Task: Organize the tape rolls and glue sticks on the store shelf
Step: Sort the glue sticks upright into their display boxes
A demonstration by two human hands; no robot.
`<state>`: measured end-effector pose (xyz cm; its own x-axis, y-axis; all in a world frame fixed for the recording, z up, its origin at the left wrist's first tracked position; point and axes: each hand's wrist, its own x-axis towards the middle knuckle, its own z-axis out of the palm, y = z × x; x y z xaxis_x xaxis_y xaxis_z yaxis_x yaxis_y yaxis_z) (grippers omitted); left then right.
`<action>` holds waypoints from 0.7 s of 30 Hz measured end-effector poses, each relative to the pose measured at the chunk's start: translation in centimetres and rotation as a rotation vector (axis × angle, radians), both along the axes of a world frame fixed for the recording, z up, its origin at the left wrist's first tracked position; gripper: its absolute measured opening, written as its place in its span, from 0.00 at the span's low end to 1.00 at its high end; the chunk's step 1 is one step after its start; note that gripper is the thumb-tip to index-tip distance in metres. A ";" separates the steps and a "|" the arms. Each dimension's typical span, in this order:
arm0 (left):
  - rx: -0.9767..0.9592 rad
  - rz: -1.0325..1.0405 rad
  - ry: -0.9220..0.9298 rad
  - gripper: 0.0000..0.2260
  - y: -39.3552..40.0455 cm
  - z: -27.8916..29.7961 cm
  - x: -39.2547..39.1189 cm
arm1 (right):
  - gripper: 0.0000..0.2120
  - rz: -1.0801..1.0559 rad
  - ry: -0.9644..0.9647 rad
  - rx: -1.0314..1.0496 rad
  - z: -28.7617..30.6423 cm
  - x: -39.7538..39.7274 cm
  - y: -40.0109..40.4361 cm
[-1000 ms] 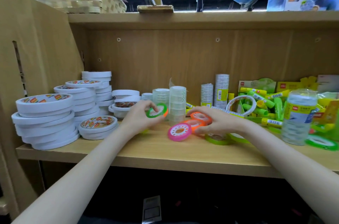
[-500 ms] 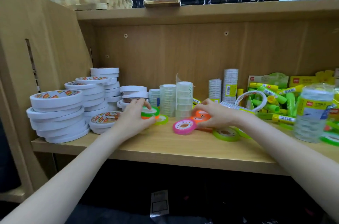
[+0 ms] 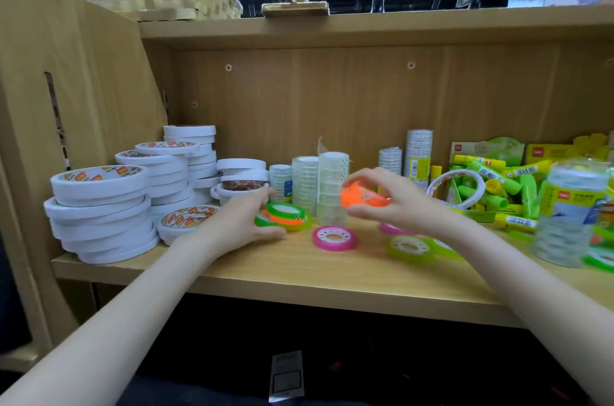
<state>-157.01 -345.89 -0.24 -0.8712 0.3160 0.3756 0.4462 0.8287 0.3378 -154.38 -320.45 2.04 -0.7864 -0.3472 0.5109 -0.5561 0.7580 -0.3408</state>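
Your right hand (image 3: pixel 395 203) is lifting an orange tape roll (image 3: pixel 362 198) above the shelf (image 3: pixel 299 276), its fingers (image 3: pixel 368 174) curled around it. Your left hand (image 3: pixel 239 222) is lying with fingers relaxed beside a small stack of green and orange tape rolls (image 3: pixel 287 216), touching it. A pink tape roll (image 3: pixel 334 238) is lying flat between your hands; glue sticks (image 3: pixel 491 173) are heaped at the right.

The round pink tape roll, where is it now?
In the head view, the round pink tape roll lies flat on the wooden shelf, centre, before the clear tape stacks.
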 end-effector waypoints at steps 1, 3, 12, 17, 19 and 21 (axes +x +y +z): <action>0.043 0.014 0.056 0.29 -0.1 0.4 0.2 | 0.19 0.021 -0.001 0.027 -0.4 0.4 -0.9; 0.137 0.072 0.168 0.25 -0.2 1.4 0.5 | 0.23 0.027 -0.015 0.139 -1.8 0.6 -2.5; 0.237 -0.001 0.125 0.21 2.3 -0.3 -2.0 | 0.27 -0.154 -0.057 0.132 -2.2 1.2 -1.5; -0.059 0.050 0.071 0.21 4.5 -1.6 -3.3 | 0.16 -0.117 -0.013 0.041 -3.1 1.4 -1.9; -0.069 0.056 0.072 0.19 4.3 -1.3 -3.5 | 0.14 -0.098 -0.016 0.033 -3.3 1.3 -2.3; 0.018 0.039 0.061 0.18 3.8 -1.2 -3.5 | 0.13 -0.080 -0.015 0.007 -3.4 1.0 -2.9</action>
<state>-160.48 -342.08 -1.44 -0.8578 0.2754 0.4339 0.4344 0.8397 0.3259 -153.41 -323.31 -1.40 -0.8193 -0.2870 0.4964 -0.4888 0.8022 -0.3429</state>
